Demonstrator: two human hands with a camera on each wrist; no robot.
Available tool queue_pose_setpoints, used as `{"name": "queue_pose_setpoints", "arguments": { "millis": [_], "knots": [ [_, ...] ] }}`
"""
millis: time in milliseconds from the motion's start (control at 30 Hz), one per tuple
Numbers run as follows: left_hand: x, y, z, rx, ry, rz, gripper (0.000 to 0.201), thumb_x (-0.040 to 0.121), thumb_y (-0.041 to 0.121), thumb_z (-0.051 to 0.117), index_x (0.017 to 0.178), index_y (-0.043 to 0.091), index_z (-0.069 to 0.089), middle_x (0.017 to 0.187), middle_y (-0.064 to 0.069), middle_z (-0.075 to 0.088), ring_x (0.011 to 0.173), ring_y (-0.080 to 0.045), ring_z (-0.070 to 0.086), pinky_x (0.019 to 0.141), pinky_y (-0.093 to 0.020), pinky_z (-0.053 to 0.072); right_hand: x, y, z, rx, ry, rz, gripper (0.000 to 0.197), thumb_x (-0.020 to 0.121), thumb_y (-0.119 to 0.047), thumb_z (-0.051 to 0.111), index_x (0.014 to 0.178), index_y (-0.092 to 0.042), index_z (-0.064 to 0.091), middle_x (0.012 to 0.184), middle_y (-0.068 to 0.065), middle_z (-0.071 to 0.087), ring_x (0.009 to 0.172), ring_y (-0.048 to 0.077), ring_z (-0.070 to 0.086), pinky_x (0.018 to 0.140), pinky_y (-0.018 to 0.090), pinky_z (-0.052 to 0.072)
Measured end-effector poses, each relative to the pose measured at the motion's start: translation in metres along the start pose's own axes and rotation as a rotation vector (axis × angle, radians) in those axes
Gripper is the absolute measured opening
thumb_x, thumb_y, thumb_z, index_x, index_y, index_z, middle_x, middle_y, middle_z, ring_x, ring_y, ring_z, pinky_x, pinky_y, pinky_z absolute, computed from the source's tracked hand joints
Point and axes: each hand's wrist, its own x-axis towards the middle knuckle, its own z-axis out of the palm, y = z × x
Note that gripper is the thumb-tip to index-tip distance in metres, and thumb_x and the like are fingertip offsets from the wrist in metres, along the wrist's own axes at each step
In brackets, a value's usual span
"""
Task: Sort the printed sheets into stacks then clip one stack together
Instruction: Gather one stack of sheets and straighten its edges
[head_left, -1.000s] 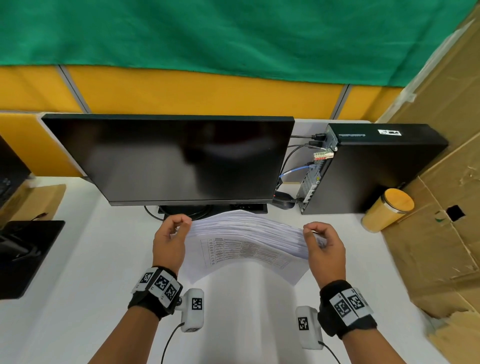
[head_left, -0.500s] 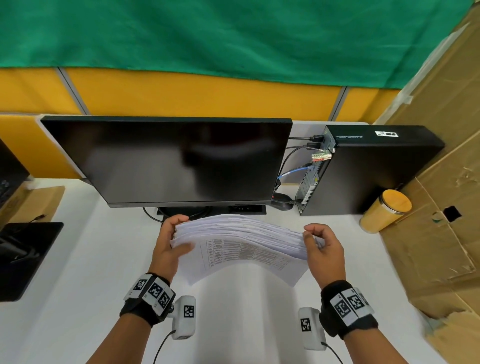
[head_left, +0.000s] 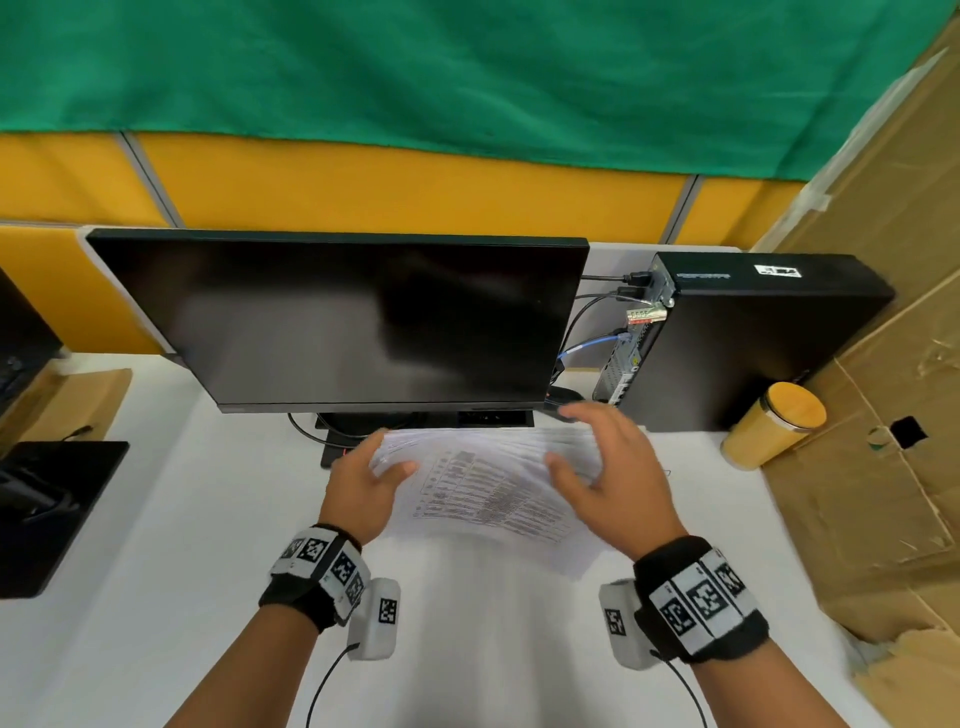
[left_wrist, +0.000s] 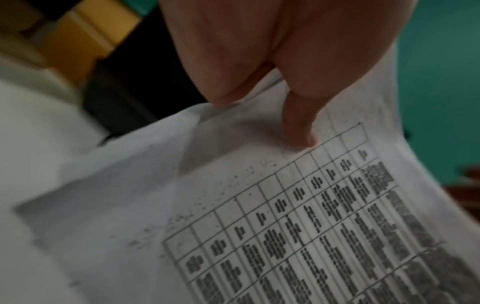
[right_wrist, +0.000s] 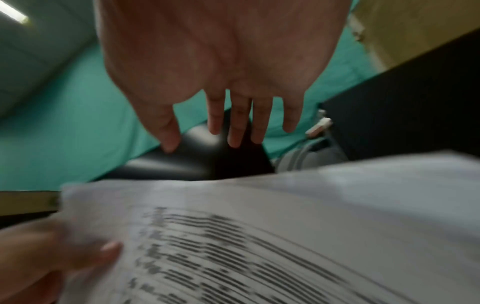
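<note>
Released at its right end, the bundle of printed sheets (head_left: 488, 488) now hangs from the left hand (head_left: 363, 486) alone, where a second ago both hands pinched it, one at each end. That left hand has shifted from the far edge to the near left corner, its thumb laid on top of the printed table and its fingers (left_wrist: 298, 127) curled under, holding the paper. Over the right part of the bundle hovers the right hand (head_left: 608, 467), its fingers (right_wrist: 239, 123) straight and spread wide, holding nothing; the right wrist view shows a clear gap between palm and paper.

Motion blur softens the sheets, which sit raised over the white bench (head_left: 156, 597), just in front of the monitor (head_left: 353, 322) and its stand.

Judging by this, the squaring-up of the bundle is ending and the sorting proper is about to start: the free hand seems poised to peel off the top sheet or press the pile flat. No separate stacks lie on the bench yet, and no clip is visible.
</note>
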Motion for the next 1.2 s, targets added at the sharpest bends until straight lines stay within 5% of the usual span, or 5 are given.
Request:
{"name": "queue_pose_setpoints", "arguments": {
  "millis": [300, 433, 600, 833, 1200],
  "knots": [
    [0.007, 0.106, -0.002, 0.479, 0.161, 0.733, 0.020, 0.080, 0.019, 0.068, 0.095, 0.030, 0.062, 0.089, 0.012, 0.069, 0.084, -0.013, 0.064, 0.087, -0.039, 0.039, 0.032, -0.036, 0.002, 0.047, -0.097, -0.134, 0.012, 0.089, -0.022, 0.056, 0.100, -0.024, 0.061, 0.081, -0.007, 0.066, 0.072, 0.016, 0.061, 0.064, 0.033, 0.048],
    [0.012, 0.080, -0.017, 0.283, 0.473, 0.410, 0.072, 0.069, 0.055, 0.074, 0.129, 0.025, 0.049, 0.142, -0.002, 0.044, 0.133, -0.016, 0.040, 0.111, -0.039, 0.028, 0.024, -0.026, -0.015, 0.496, -0.019, 0.091, 0.021, 0.093, -0.015, 0.063, 0.113, -0.021, 0.065, 0.102, -0.011, 0.072, 0.094, 0.003, 0.068, 0.079, 0.018, 0.054],
    [0.009, 0.055, -0.013, -0.602, -0.081, -0.066, 0.088, 0.058, 0.053, 0.085, 0.129, 0.017, 0.050, 0.122, -0.009, 0.066, 0.110, -0.026, 0.066, 0.090, -0.049, 0.055, 0.013, -0.011, -0.009, 0.791, 0.019, 0.279, 0.037, 0.091, -0.009, 0.063, 0.128, -0.011, 0.059, 0.113, -0.005, 0.071, 0.103, 0.003, 0.068, 0.082, 0.016, 0.055],
    [-0.012, 0.038, 0.006, -0.502, -0.034, 0.016, 0.049, 0.081, -0.017, 0.062, 0.107, 0.023, 0.049, 0.098, 0.008, 0.067, 0.091, -0.003, 0.066, 0.075, -0.020, 0.054, -0.015, 0.005, 0.022, 0.786, 0.019, 0.395, 0.043, 0.088, -0.005, 0.067, 0.120, -0.032, 0.056, 0.115, -0.009, 0.068, 0.107, 0.003, 0.065, 0.087, 0.026, 0.054],
    [-0.007, 0.045, 0.011, -0.401, 0.101, 0.108, 0.026, 0.089, 0.007, 0.062, 0.095, 0.027, 0.047, 0.088, 0.007, 0.056, 0.073, -0.001, 0.055, 0.069, -0.023, 0.048, -0.014, 0.002, 0.030, 0.802, 0.111, 0.391, 0.030, 0.094, -0.007, 0.059, 0.103, -0.036, 0.061, 0.107, -0.009, 0.071, 0.101, 0.006, 0.067, 0.087, 0.025, 0.054]
  ]
}}
